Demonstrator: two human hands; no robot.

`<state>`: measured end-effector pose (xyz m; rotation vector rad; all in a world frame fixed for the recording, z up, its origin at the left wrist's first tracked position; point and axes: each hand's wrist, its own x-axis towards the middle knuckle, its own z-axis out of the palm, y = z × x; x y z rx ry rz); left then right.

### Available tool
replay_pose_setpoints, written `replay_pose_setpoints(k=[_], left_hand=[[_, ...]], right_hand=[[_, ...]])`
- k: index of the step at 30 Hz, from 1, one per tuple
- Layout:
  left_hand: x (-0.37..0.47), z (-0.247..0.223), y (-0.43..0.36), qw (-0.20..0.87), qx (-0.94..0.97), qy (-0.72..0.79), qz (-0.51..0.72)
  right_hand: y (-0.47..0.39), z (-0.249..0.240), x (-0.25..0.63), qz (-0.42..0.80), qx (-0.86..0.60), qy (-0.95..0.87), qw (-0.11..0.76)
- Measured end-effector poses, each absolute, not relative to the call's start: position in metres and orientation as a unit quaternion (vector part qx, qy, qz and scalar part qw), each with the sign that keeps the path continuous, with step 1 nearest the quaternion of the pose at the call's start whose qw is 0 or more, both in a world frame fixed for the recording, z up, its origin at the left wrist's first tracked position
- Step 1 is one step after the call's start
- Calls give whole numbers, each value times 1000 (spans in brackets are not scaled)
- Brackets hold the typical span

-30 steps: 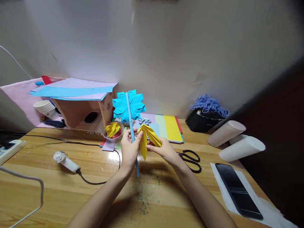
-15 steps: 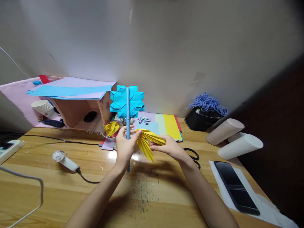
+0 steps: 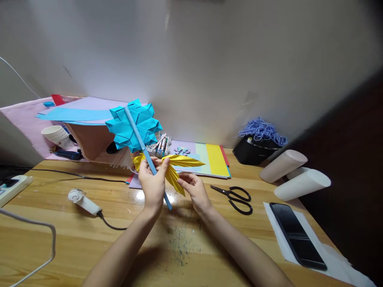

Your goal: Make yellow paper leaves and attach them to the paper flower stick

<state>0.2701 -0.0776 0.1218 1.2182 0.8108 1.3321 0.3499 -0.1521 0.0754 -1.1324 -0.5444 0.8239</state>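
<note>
A blue folded-paper flower (image 3: 133,124) is fixed to a blue paper stem (image 3: 138,136), which leans to the left above the table. My left hand (image 3: 153,181) is closed round the stem and also pinches the inner end of a yellow pleated paper leaf (image 3: 182,161). That leaf has two fanned parts, one pointing right and one hanging down to the right. With thumb and fingers, my right hand (image 3: 194,190) grips the edge of the lower part. Some of the left fingers are hidden behind the stem.
Black scissors (image 3: 231,194) lie right of my hands, a phone (image 3: 297,235) farther right. Coloured paper sheets (image 3: 217,159) and markers (image 3: 163,144) are behind. A white glue gun (image 3: 85,203) with a cord lies left. White rolls (image 3: 302,184) and a black yarn box (image 3: 254,149) stand at right.
The flower and stem have tilted from upright to the left. My right hand has moved from the leaf's right part down to its lower part, and the scissors are now uncovered.
</note>
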Motion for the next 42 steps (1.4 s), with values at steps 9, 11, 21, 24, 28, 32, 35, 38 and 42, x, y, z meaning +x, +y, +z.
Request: replay_pose_setpoints(k=[9, 11, 21, 24, 28, 32, 35, 38, 42], left_hand=[[273, 116, -81, 539, 536, 347, 550], [274, 117, -83, 542, 536, 346, 547], [277, 116, -93, 559, 536, 337, 536], [278, 115, -95, 563, 543, 337, 524], [277, 115, -94, 569, 552, 331, 512], [274, 117, -83, 567, 578, 335, 482], [270, 119, -70, 619, 567, 319, 440], [264, 119, -61, 665, 584, 291, 363], [260, 122, -64, 671, 624, 267, 300]], right_hand=[[-148, 78, 360, 307, -520, -258, 755], [-148, 77, 367, 295, -530, -265, 750], [-150, 78, 372, 291, -520, -273, 755], [-150, 79, 372, 279, -521, -271, 760], [-150, 80, 375, 275, -516, -275, 763], [-155, 82, 389, 229, -527, -271, 772], [-166, 93, 411, 177, -542, -269, 776], [-177, 119, 436, 165, -569, -321, 739], [-179, 167, 460, 206, -594, -436, 644]])
